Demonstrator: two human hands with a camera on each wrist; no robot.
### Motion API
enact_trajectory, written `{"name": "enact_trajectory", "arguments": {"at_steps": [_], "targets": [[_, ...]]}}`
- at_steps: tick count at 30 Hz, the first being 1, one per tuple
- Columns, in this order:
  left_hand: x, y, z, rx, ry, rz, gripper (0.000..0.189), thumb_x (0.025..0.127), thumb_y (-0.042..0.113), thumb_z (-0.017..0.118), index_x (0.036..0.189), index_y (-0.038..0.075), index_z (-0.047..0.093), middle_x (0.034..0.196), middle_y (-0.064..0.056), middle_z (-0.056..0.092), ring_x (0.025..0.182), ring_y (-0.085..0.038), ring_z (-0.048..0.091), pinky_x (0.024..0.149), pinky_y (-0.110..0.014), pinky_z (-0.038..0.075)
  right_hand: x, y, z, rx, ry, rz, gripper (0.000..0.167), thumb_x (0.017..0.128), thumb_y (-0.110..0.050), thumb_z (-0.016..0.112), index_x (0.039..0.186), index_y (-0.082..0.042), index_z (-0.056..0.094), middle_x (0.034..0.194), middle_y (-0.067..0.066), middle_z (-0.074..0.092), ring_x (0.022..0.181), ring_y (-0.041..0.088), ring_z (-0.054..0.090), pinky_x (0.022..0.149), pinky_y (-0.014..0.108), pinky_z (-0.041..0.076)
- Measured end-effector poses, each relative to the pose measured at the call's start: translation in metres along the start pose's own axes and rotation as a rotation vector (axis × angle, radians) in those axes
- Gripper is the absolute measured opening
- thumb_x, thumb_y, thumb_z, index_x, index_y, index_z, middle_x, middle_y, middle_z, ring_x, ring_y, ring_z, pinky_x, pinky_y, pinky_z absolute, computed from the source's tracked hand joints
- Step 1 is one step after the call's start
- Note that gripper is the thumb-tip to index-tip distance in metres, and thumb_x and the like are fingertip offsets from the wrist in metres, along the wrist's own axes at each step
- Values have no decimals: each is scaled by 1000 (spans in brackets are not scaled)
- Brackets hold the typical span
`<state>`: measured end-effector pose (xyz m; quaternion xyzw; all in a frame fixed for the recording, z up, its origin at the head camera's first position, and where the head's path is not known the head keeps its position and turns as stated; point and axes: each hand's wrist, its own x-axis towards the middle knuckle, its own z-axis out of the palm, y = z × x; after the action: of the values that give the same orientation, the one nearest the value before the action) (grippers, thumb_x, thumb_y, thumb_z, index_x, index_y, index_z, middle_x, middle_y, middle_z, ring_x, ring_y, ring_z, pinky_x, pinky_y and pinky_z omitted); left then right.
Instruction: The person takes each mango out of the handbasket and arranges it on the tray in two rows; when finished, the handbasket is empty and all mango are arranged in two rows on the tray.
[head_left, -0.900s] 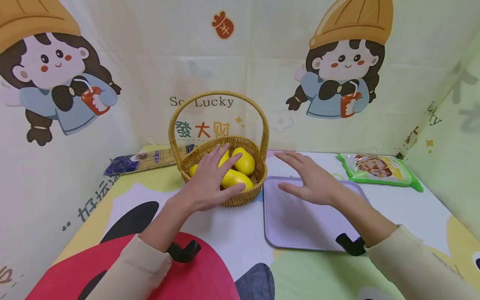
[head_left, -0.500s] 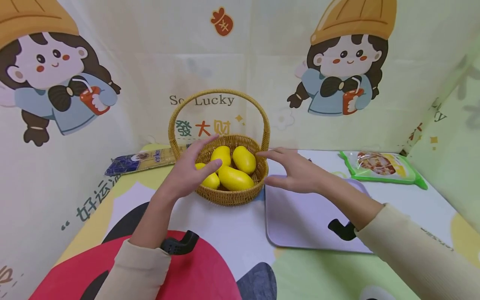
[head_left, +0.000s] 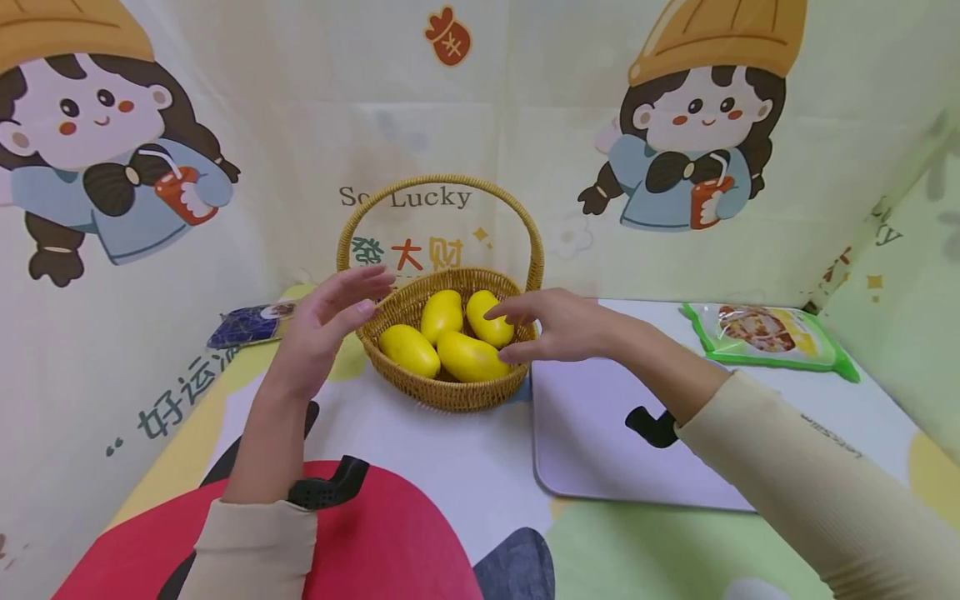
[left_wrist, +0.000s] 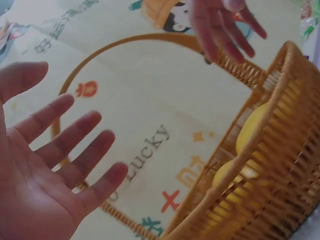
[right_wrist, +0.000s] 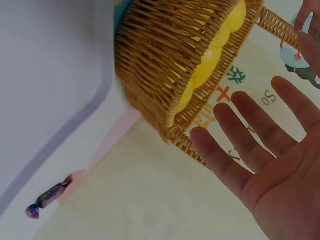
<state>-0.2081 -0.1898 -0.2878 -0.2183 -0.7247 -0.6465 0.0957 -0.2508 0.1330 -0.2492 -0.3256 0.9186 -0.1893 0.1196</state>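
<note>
A woven wicker basket (head_left: 450, 397) with a tall arched handle (head_left: 442, 182) stands at the back middle of the table. Inside lie several yellow mangoes (head_left: 471, 358). My left hand (head_left: 318, 329) hovers at the basket's left side, fingers extended and thumb apart, holding nothing. At the right rim, my right hand (head_left: 564, 327) reaches over the basket's edge in the head view, its fingers loosely extended. Both wrist views show bare palms with spread fingers, the left palm (left_wrist: 45, 185) and the right palm (right_wrist: 290, 185) facing the basket's sides. Neither plainly touches it.
Right of the basket lies a lilac tray (head_left: 600, 471), partly under my right forearm. A green-edged food packet (head_left: 768, 337) is at the back right. A blue packet (head_left: 251, 325) lies back left, partly hidden by my left hand. A small purple wrapped candy (right_wrist: 50, 196) sits beyond the tray.
My left hand has moved left from over the basket to beside it, uncovering the mangoes. The right hand has moved left from above the tray to the basket's right rim.
</note>
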Motion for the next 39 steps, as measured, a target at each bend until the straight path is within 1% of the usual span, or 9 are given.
{"name": "enact_trajectory", "arguments": {"at_steps": [3, 6, 9, 13, 18, 23, 26, 31, 39], "targets": [[-3, -4, -14, -106, 40, 45, 41, 104, 5, 52, 145, 5, 57, 130, -5, 69, 123, -22, 65, 102, -28, 57, 8, -3, 0, 17, -20, 17, 60, 92, -46, 73, 146, -27, 58, 142, 7, 64, 128, 27, 59, 103, 49, 54], [-7, -14, -28, -167, 100, 37, 39, 105, 6, 54, 144, 1, 56, 123, -5, 71, 116, -21, 69, 97, -29, 60, 15, -5, 1, 39, -34, 22, 61, 90, -46, 76, 145, -28, 59, 142, 7, 64, 129, 29, 59, 102, 48, 55], [-10, -28, -35, -234, 177, -34, 37, 105, 10, 57, 142, 2, 57, 119, -3, 72, 112, -18, 70, 96, -28, 60, 23, -5, 3, 42, -45, 21, 60, 89, -43, 77, 145, -29, 59, 143, 7, 63, 130, 30, 58, 103, 47, 55], [-10, -50, -38, -286, 239, -176, 38, 105, 16, 60, 142, 7, 57, 122, 0, 70, 115, -17, 69, 97, -28, 59, 30, -5, 6, 43, -54, 39, 59, 89, -38, 77, 145, -28, 60, 144, 7, 61, 130, 30, 57, 106, 49, 53], [-10, -68, -35, -234, 228, -309, 46, 103, 19, 65, 147, 12, 54, 126, 2, 62, 120, -15, 62, 96, -27, 59, 36, -8, 9, 42, -88, 37, 58, 90, -33, 77, 145, -25, 60, 147, 8, 58, 131, 32, 54, 108, 50, 51], [-8, -79, -25, -165, 246, -400, 57, 99, 20, 71, 151, 16, 50, 128, 2, 57, 119, -13, 59, 100, -34, 57, 42, -11, 12, 21, -151, 91, 55, 90, -28, 77, 143, -27, 63, 144, 9, 59, 133, 33, 52, 108, 49, 50], [-6, -84, -19, -98, 259, -447, 64, 99, 22, 72, 156, 17, 44, 137, -3, 52, 121, -15, 58, 104, -38, 56, 46, -10, 13, 2, -179, 105, 53, 90, -26, 77, 141, -28, 64, 140, 11, 62, 132, 31, 53, 106, 47, 53], [-4, -88, -15, -3, 272, -503, 66, 100, 29, 69, 159, 23, 40, 154, -10, 45, 133, -23, 53, 110, -42, 53, 55, -12, 13, -8, -195, 89, 51, 90, -23, 78, 140, -26, 65, 138, 12, 62, 129, 30, 54, 105, 46, 53], [-7, -90, -17, -52, 256, -570, 66, 103, 32, 66, 161, 30, 35, 162, -8, 40, 147, -27, 42, 119, -46, 44, 69, -18, 19, -11, -207, 79, 51, 89, -22, 79, 138, -27, 66, 133, 8, 62, 123, 27, 52, 103, 41, 51]]}}
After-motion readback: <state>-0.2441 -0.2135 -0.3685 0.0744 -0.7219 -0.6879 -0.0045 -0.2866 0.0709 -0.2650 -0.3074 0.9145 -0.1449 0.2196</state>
